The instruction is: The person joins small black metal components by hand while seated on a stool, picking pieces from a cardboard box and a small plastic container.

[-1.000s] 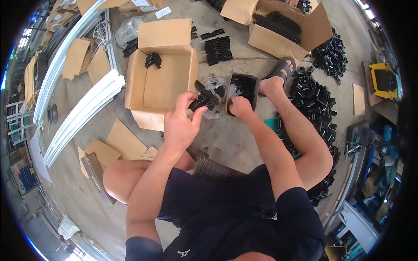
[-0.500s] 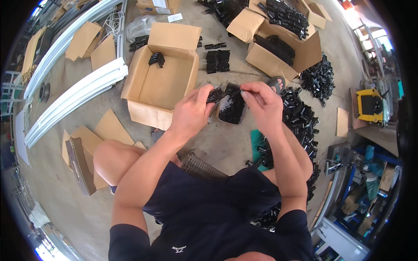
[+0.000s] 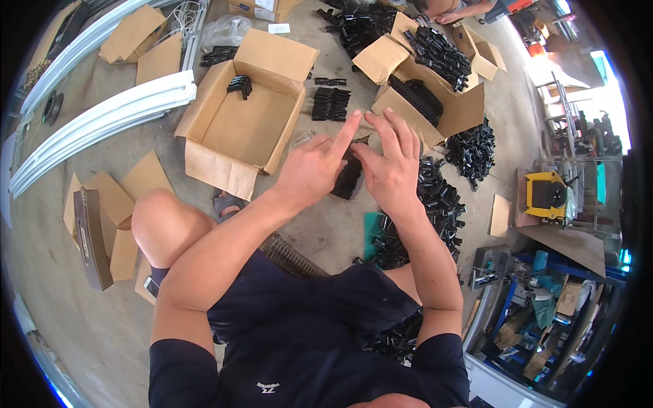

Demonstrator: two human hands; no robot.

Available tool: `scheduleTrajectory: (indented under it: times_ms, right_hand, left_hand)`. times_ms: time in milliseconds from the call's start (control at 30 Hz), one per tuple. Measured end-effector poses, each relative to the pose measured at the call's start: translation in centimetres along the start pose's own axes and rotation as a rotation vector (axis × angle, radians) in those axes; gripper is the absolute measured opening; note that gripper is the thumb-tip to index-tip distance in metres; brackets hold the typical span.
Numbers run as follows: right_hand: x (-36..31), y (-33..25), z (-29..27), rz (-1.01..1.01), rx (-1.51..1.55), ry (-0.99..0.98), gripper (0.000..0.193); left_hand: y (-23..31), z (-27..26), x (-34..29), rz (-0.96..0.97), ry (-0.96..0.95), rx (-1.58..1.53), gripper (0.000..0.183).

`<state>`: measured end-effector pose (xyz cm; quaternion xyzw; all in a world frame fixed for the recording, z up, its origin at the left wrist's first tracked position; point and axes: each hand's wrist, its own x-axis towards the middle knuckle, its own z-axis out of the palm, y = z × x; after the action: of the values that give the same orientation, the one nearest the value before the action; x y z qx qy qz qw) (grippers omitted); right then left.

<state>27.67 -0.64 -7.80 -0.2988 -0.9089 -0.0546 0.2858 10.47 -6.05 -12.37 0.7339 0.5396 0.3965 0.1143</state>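
My left hand [image 3: 314, 166] and my right hand [image 3: 393, 163] are close together in front of me. Between them is a small black plastic part [image 3: 349, 154], mostly covered by the fingers. My left hand is closed about it with the index finger stretched forward. On the other side, my right thumb meets the part while the right fingers arch over it. Just below the hands is a small open container [image 3: 347, 182] with dark, shiny contents; the hands hide much of it. Farther left stands an open cardboard box [image 3: 238, 139] with a few black parts [image 3: 239, 86] in its far left corner.
A large pile of loose black parts [image 3: 435, 204] lies right of my hands. Stacked black pieces [image 3: 331, 103] lie beyond them. Another cardboard box [image 3: 466, 112], filled with black parts, stands far right. White curved profiles [image 3: 109, 122] lie left. Another person's arm [image 3: 462, 11] shows at the top.
My hands have come closer together and now cover more of the small container. My left index finger has straightened. The view has shifted, and another person now shows at the top.
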Motion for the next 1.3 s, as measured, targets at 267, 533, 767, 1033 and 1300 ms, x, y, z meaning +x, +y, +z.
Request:
scheduleTrajectory:
  times_ms: [267, 533, 767, 1033, 1300]
  right_hand:
    - [0.8, -0.7, 0.6, 0.014, -0.046, -0.073, 0.023]
    - [1.0, -0.3, 1.3, -0.032, -0.052, -0.113, 0.023]
    - [1.2, 0.2, 1.4, -0.097, -0.06, -0.146, 0.022]
    - [1.4, -0.3, 1.6, -0.045, -0.122, -0.213, 0.02]
    - [1.5, -1.0, 2.1, -0.01, -0.128, -0.263, 0.02]
  left_hand:
    - [-0.5, -0.6, -0.1, -0.074, -0.033, 0.002, 0.095]
    - [-0.8, -0.5, -0.2, -0.047, -0.004, -0.015, 0.077]
    - [-0.7, -0.3, -0.4, -0.06, -0.004, -0.004, 0.081]
    - [-0.7, -0.3, -0.4, -0.036, 0.01, -0.002, 0.075]
    - [-1.2, -0.5, -1.0, -0.055, -0.003, -0.015, 0.081]
